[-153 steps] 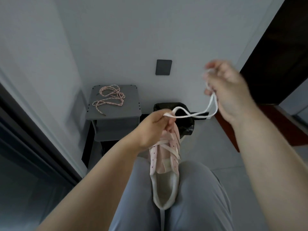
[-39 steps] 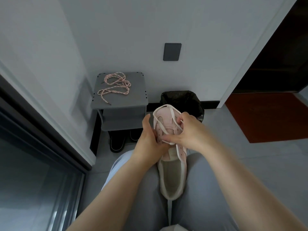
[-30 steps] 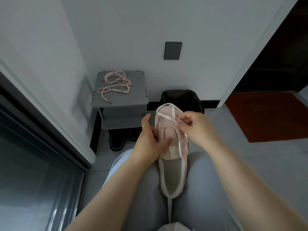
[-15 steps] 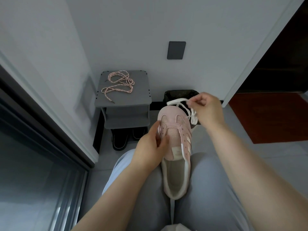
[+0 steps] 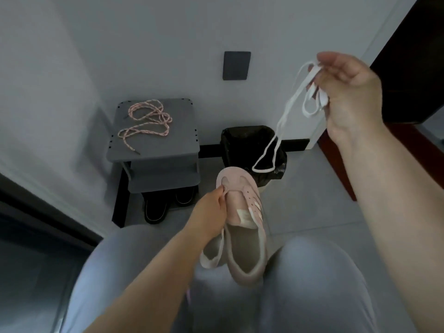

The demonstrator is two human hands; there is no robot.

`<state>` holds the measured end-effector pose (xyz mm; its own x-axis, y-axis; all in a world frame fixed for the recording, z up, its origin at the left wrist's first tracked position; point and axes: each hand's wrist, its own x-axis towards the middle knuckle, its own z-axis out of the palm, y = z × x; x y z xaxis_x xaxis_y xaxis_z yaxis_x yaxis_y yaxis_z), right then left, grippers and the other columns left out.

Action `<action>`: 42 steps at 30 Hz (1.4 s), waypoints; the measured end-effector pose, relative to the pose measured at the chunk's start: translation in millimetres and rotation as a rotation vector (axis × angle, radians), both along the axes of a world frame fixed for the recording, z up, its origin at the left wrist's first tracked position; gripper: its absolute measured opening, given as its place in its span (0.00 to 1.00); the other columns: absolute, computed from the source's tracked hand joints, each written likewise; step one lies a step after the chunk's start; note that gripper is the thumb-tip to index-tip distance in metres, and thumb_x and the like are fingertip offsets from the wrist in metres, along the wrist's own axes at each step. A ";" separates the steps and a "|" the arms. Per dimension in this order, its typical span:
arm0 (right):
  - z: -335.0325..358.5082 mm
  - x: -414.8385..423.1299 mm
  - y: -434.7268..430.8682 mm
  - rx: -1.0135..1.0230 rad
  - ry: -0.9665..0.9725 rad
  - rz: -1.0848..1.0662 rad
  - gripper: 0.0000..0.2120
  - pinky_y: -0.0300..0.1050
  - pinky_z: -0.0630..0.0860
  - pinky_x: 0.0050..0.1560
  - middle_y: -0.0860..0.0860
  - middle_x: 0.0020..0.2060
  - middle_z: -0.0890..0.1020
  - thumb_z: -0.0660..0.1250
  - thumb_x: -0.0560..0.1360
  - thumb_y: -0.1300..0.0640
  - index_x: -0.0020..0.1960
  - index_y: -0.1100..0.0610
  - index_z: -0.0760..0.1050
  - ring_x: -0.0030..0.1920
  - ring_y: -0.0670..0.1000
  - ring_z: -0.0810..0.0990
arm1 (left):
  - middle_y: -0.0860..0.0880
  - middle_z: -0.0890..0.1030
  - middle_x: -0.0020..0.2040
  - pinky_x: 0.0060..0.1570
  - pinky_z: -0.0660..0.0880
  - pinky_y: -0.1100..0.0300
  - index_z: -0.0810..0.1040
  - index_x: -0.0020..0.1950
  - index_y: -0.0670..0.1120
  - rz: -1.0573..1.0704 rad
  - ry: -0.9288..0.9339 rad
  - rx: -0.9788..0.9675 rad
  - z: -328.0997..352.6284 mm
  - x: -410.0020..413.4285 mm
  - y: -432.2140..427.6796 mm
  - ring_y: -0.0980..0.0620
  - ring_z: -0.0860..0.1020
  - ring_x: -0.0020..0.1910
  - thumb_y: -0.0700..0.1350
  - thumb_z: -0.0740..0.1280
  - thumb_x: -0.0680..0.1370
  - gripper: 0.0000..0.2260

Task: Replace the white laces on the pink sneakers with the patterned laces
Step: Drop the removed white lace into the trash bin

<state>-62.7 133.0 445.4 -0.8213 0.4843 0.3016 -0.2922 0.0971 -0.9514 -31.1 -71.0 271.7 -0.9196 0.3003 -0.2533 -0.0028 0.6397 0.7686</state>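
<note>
Subject is seated; the thighs, in grey trousers [image 5: 312, 284], fill the bottom of the frame. The left hand [image 5: 211, 212], at centre frame, grips the pink sneaker [image 5: 245, 227] by its left flank, with fingers curled in at the eyelet row near the toe. The sneaker is held above the lap, toe pointing to the top of the frame and opening facing the camera, with white stripes visible on its right side. A pale rounded part sits just left of the heel; what it is cannot be told. The right hand [image 5: 350, 92], raised at upper right, is closed on a bunched white lace [image 5: 287, 108]. Short loops gather at the fingers, and one long loop hangs down and to the left. Its low end lies in front of the black bin [image 5: 240, 150], just above and to the right of the sneaker's toe and apart from it. The patterned laces [image 5: 147, 116] lie in loose coils on top of a grey stool [image 5: 168, 147] at left of centre, against the wall and well apart from both hands. Dark shoes [image 5: 156, 209] stand on the floor under the stool. A dark wall plate [image 5: 236, 65] is fixed above the bin. A red mat [image 5: 336, 169] shows at the right edge.
</note>
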 end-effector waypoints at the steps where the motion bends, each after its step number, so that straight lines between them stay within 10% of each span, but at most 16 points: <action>1: 5.0 -4.8 2.3 -0.004 0.042 -0.002 0.12 0.40 0.78 0.48 0.46 0.40 0.83 0.64 0.73 0.70 0.48 0.56 0.79 0.44 0.46 0.82 | 0.44 0.73 0.65 0.59 0.67 0.58 0.61 0.73 0.48 -0.016 -0.023 -0.018 -10.3 -2.4 4.4 0.47 0.73 0.61 0.46 0.50 0.82 0.19; 8: 4.8 -51.4 20.8 -0.074 0.264 -0.003 0.08 0.43 0.77 0.50 0.53 0.43 0.82 0.64 0.72 0.69 0.48 0.61 0.77 0.46 0.50 0.81 | 0.44 0.63 0.73 0.68 0.63 0.53 0.57 0.73 0.58 -0.083 -0.208 -0.147 -102.1 -5.1 40.7 0.44 0.66 0.69 0.50 0.47 0.82 0.19; 20: -153.3 -119.9 28.5 -0.151 -0.282 -0.097 0.13 0.41 0.76 0.45 0.49 0.36 0.79 0.62 0.74 0.70 0.40 0.54 0.76 0.38 0.47 0.78 | 0.47 0.64 0.72 0.50 0.59 0.69 0.55 0.74 0.53 -0.034 -0.479 -0.080 -192.8 -29.9 68.4 0.49 0.66 0.69 0.47 0.48 0.83 0.19; 24: -202.2 -110.4 26.8 -0.118 -0.463 -0.053 0.11 0.46 0.77 0.53 0.50 0.38 0.80 0.64 0.74 0.67 0.40 0.53 0.77 0.43 0.50 0.78 | 0.46 0.57 0.75 0.65 0.60 0.60 0.53 0.75 0.53 0.021 -0.544 -0.015 -215.1 -45.3 66.5 0.46 0.63 0.70 0.48 0.52 0.82 0.21; 30: -228.3 -105.9 34.6 -0.228 -0.526 -0.060 0.11 0.37 0.76 0.44 0.51 0.38 0.80 0.63 0.74 0.69 0.42 0.55 0.77 0.40 0.47 0.78 | 0.51 0.75 0.57 0.56 0.63 0.62 0.69 0.67 0.54 0.068 -0.647 0.037 -235.6 -47.9 62.0 0.49 0.72 0.57 0.56 0.53 0.80 0.17; 35: -225.5 -111.9 33.8 -0.350 -0.426 -0.062 0.09 0.33 0.76 0.47 0.51 0.42 0.79 0.62 0.75 0.70 0.45 0.58 0.76 0.44 0.46 0.78 | 0.51 0.61 0.74 0.58 0.55 0.69 0.52 0.75 0.54 -0.099 -0.662 0.003 -232.5 -38.4 56.6 0.51 0.63 0.69 0.45 0.55 0.81 0.23; 39: -235.5 -106.8 33.0 -0.001 -0.569 0.127 0.14 0.37 0.78 0.51 0.49 0.54 0.77 0.61 0.76 0.68 0.56 0.52 0.73 0.51 0.45 0.78 | 0.50 0.59 0.74 0.61 0.60 0.66 0.49 0.75 0.52 -0.128 -0.665 -0.017 -233.7 -31.8 58.0 0.49 0.62 0.70 0.45 0.58 0.80 0.27; 42: -261.2 -88.6 28.4 0.274 -0.681 0.126 0.12 0.38 0.76 0.38 0.47 0.44 0.78 0.61 0.76 0.65 0.49 0.49 0.74 0.41 0.44 0.77 | 0.47 0.63 0.73 0.64 0.64 0.59 0.55 0.75 0.48 -0.152 -0.512 -0.086 -233.9 -23.4 60.2 0.47 0.66 0.68 0.42 0.61 0.79 0.26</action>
